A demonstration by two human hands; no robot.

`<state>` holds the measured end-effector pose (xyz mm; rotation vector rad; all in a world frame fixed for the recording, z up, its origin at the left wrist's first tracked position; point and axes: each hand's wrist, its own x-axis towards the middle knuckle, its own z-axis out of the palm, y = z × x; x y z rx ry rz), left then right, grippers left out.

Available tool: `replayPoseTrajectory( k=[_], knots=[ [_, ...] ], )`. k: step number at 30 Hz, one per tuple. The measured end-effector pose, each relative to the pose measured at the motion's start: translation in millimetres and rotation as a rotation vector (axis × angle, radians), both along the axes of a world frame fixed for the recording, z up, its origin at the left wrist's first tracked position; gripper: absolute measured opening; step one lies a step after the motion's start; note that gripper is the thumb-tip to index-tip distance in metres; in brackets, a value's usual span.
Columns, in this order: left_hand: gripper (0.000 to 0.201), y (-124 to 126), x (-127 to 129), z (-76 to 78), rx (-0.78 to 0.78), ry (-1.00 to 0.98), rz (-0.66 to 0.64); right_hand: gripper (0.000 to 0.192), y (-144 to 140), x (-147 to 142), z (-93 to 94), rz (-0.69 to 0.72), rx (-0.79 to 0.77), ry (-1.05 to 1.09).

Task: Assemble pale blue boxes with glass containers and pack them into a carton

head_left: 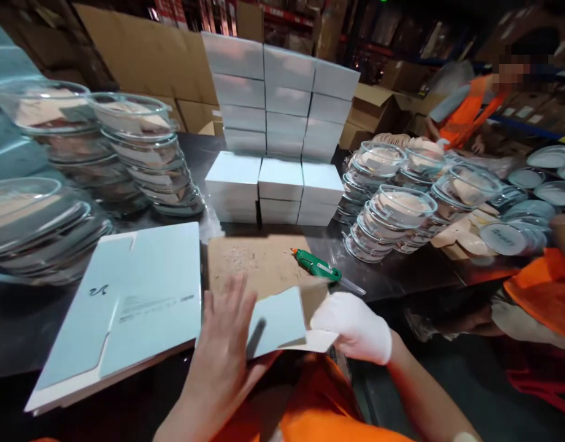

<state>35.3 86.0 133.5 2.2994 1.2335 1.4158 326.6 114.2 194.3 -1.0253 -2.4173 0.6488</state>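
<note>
A small pale-blue carton (277,322), partly folded, is between my hands at the table's front edge. My bare left hand (227,331) is at the carton's left side, fingers stretched forward and thumb beneath it. In a white glove, my right hand (351,325) is closed on a flap at its right end; the fingertips are partly hidden. Just beyond, a green glue gun (316,265) with an orange tip lies across a brown cardboard sheet (252,255) spotted with residue. Left of my left hand lies a stack of flat pale-blue cartons (144,294).
White boxes (280,184) are stacked at the table's middle and back. Piles of clear round containers stand at the left (144,153) and right (392,215). A person in an orange vest (470,113) is at the back right; another person's orange garment (544,294) shows at the right edge.
</note>
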Motion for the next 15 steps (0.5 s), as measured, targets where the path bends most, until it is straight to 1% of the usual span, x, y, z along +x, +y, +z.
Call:
replayPoseTrajectory(
  k=[1, 2, 3, 4, 5, 7, 8, 9, 10, 12, 14, 15],
  knots=[
    [0.093, -1, -5, 1.2, -0.026, 0.076, -0.054, 0.017, 8, 0, 3.5, 0.118, 0.055, -0.067],
    [0.089, -2, -10, -0.8, -0.050, 0.124, -0.081, 0.019, 16, 4, 7.2, 0.182, 0.111, -0.098],
    [0.085, -4, -15, -5.9, -0.074, 0.131, -0.068, 0.021, 25, 15, 11.8, 0.163, 0.183, -0.089],
    [0.082, -7, -20, -13.7, -0.098, 0.090, -0.011, 0.024, 35, 32, 17.6, 0.042, 0.288, -0.050],
    [0.079, -11, -25, -23.2, -0.137, 0.009, 0.074, 0.030, 48, 55, 24.8, -0.144, 0.411, -0.005],
    [0.077, -21, -32, -43.7, -0.266, -0.231, 0.220, 0.035, 77, 110, 40.9, -0.646, 0.764, -0.006],
    [0.077, -26, -33, -52.6, -0.344, -0.358, 0.260, 0.047, 92, 138, 48.4, -0.761, 0.824, -0.011],
    [0.077, -30, -33, -59.6, -0.412, -0.472, 0.282, 0.059, 107, 164, 54.6, -0.828, 0.838, -0.037],
    [0.077, -34, -30, -64.4, -0.473, -0.555, 0.292, 0.058, 121, 186, 59.3, -0.851, 0.804, -0.140],
    [0.079, -40, -22, -67.9, -0.547, -0.645, 0.314, 0.048, 142, 214, 64.4, -0.843, 0.765, -0.193],
    [0.080, -41, -11, -66.1, -0.588, -0.689, 0.327, 0.041, 152, 222, 66.4, -0.882, 0.814, -0.145],
    [0.080, -40, -6, -64.5, -0.602, -0.728, 0.327, 0.043, 151, 220, 67.3, -0.930, 0.871, -0.093]
  ],
)
